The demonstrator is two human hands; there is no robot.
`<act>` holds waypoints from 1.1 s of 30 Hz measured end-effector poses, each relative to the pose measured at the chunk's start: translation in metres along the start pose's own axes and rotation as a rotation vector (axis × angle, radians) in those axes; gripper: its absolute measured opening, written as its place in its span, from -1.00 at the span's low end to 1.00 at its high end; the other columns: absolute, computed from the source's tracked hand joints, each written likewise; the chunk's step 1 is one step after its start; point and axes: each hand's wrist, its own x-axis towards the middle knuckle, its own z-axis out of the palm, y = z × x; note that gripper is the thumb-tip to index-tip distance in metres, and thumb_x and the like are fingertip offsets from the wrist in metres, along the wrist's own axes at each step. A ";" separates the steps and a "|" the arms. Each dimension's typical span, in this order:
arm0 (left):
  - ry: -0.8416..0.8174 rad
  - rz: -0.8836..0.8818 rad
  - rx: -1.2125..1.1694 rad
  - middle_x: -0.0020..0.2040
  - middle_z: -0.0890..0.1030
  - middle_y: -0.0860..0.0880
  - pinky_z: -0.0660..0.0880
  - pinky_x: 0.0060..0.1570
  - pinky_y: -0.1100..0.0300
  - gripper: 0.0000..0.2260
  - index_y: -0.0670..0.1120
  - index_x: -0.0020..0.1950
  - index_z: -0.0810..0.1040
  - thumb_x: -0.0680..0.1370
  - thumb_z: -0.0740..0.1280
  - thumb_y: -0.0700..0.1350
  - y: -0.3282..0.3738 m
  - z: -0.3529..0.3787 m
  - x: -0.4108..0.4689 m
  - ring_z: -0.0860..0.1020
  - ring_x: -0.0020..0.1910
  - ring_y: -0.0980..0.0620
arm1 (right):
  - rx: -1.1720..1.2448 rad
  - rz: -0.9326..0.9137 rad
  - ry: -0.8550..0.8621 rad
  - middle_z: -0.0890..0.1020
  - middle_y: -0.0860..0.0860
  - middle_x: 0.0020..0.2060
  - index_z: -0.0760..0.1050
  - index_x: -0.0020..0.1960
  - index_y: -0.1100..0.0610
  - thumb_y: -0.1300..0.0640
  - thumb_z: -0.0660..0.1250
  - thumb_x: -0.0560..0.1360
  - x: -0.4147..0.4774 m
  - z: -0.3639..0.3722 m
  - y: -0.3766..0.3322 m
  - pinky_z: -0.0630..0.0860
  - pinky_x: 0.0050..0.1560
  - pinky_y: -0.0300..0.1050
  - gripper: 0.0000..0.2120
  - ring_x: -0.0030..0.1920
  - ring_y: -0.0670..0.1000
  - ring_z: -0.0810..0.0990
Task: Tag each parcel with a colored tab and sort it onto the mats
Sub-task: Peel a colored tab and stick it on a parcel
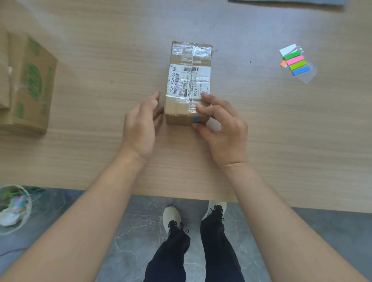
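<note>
Here the parcel (189,80) lies flat on the table (100,50), directly in front of the person and between the two hands. Its long axis runs away from the body, nearly straight, and the short end face is turned toward the person. On this near end face, close to the right corner, sits a blue tab (196,120).

The right hand (223,128) grips this near right corner: its fingers (209,97) are curled over the top of the parcel and the thumb comes from below against the end face, just beside the blue tab. The left hand (141,124) is relaxed and holds nothing. It stands just beside the near left side of the parcel, and I cannot tell if it touches the cardboard.

The tagging looks about done, so I judge that the sorting comes next. Both hands are at the near end only, and the far half of the parcel has no support. A grey mat (287,2) shows at the far edge of the table, to the right and well apart from the parcel, so the carry would go forward and right, on the side of the right hand. The sheet of tabs (297,61) lies near this way.
</note>
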 end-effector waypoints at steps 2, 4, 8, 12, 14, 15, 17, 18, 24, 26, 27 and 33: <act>-0.092 -0.028 -0.052 0.00 0.73 0.03 0.55 -0.03 0.32 -0.67 -0.08 0.11 0.65 0.67 0.08 -0.11 0.012 0.010 -0.006 0.67 0.02 0.17 | 0.131 0.160 0.020 0.60 0.03 0.33 0.72 0.06 0.18 0.11 0.64 0.38 0.001 0.000 -0.011 0.58 0.26 -0.07 -0.70 0.28 -0.06 0.62; -0.101 -0.037 -0.055 0.04 0.73 0.02 0.54 -0.01 0.31 -0.61 -0.09 0.14 0.65 0.68 0.02 -0.08 0.018 0.015 -0.008 0.66 0.03 0.17 | 0.364 0.449 0.119 0.55 -0.03 0.38 0.72 0.12 0.16 0.08 0.54 0.51 0.007 -0.001 -0.034 0.57 0.28 -0.13 -0.76 0.32 -0.12 0.58; -0.108 -0.039 -0.018 0.07 0.72 0.07 0.53 0.03 0.35 -0.60 -0.04 0.11 0.65 0.68 0.01 -0.03 0.040 0.018 -0.013 0.64 0.02 0.22 | 0.543 0.686 0.137 0.66 -0.37 -0.05 0.59 0.19 -0.01 0.15 0.32 0.67 0.024 -0.007 -0.060 0.48 0.07 -0.47 -0.85 0.05 -0.44 0.59; -0.137 -0.014 -0.013 0.04 0.73 0.06 0.52 0.07 0.28 -0.58 -0.04 0.08 0.67 0.67 0.01 -0.01 0.077 0.021 -0.023 0.63 0.01 0.18 | 0.495 0.674 0.139 0.67 -0.27 0.00 0.55 0.15 -0.07 0.17 0.30 0.66 0.049 -0.022 -0.081 0.50 0.04 -0.44 -0.83 0.04 -0.38 0.62; -0.168 0.027 -0.029 -0.01 0.73 0.08 0.53 -0.01 0.32 -0.58 -0.04 0.05 0.68 0.67 0.00 -0.04 0.101 0.027 -0.029 0.63 -0.03 0.20 | 0.432 0.641 0.147 0.66 -0.10 0.15 0.60 0.21 0.00 0.12 0.32 0.63 0.059 -0.030 -0.094 0.57 0.15 -0.30 -0.81 0.12 -0.27 0.64; -0.188 0.056 -0.033 -0.06 0.73 0.10 0.52 -0.08 0.36 -0.57 -0.02 -0.01 0.68 0.67 0.00 -0.06 0.113 0.031 -0.033 0.64 -0.07 0.23 | 0.403 0.624 0.147 0.65 -0.04 0.19 0.62 0.24 0.03 0.08 0.32 0.61 0.065 -0.035 -0.101 0.59 0.20 -0.19 -0.77 0.14 -0.23 0.64; -0.231 0.106 -0.036 -0.12 0.73 0.12 0.51 -0.18 0.40 -0.54 0.01 -0.10 0.69 0.67 0.00 -0.08 0.140 0.039 -0.042 0.64 -0.14 0.26 | 0.373 0.614 0.152 0.64 -0.03 0.20 0.62 0.27 0.01 0.05 0.32 0.57 0.077 -0.049 -0.116 0.60 0.23 -0.07 -0.71 0.14 -0.20 0.65; -0.250 0.123 -0.033 -0.12 0.73 0.11 0.51 -0.19 0.41 -0.54 0.01 -0.10 0.70 0.67 0.00 -0.08 0.152 0.043 -0.046 0.64 -0.15 0.25 | 0.367 0.615 0.160 0.64 -0.04 0.20 0.62 0.26 -0.02 0.04 0.32 0.56 0.084 -0.057 -0.123 0.60 0.24 -0.04 -0.70 0.14 -0.20 0.64; -0.311 0.233 0.004 -0.15 0.73 0.13 0.54 -0.24 0.33 -0.54 0.03 -0.16 0.72 0.66 0.05 -0.13 0.210 0.068 -0.066 0.64 -0.18 0.24 | 0.371 0.596 0.190 0.63 -0.13 0.21 0.61 0.26 -0.06 -0.06 0.28 0.45 0.123 -0.108 -0.162 0.58 0.28 -0.02 -0.60 0.20 -0.17 0.62; -0.335 0.271 0.042 -0.12 0.73 0.13 0.55 -0.11 0.27 -0.50 0.10 -0.21 0.74 0.65 0.05 -0.14 0.220 0.079 -0.068 0.63 -0.14 0.26 | 0.373 0.582 0.185 0.64 -0.13 0.20 0.60 0.24 -0.08 -0.07 0.26 0.45 0.135 -0.119 -0.166 0.59 0.25 -0.02 -0.61 0.18 -0.17 0.63; -0.341 0.279 0.051 -0.11 0.73 0.11 0.55 -0.06 0.24 -0.52 0.08 -0.20 0.74 0.64 0.05 -0.15 0.224 0.085 -0.067 0.63 -0.13 0.25 | 0.372 0.571 0.189 0.65 -0.13 0.19 0.60 0.23 -0.08 -0.06 0.26 0.46 0.140 -0.123 -0.166 0.59 0.23 -0.02 -0.63 0.17 -0.16 0.64; -0.330 0.196 0.051 -0.12 0.73 0.11 0.51 0.07 0.15 -0.58 0.02 -0.16 0.71 0.65 0.07 -0.14 0.228 0.129 -0.030 0.62 -0.14 0.25 | 0.377 0.601 0.195 0.64 -0.13 0.21 0.58 0.31 -0.03 0.02 0.27 0.52 0.183 -0.134 -0.129 0.59 0.23 -0.05 -0.63 0.18 -0.18 0.62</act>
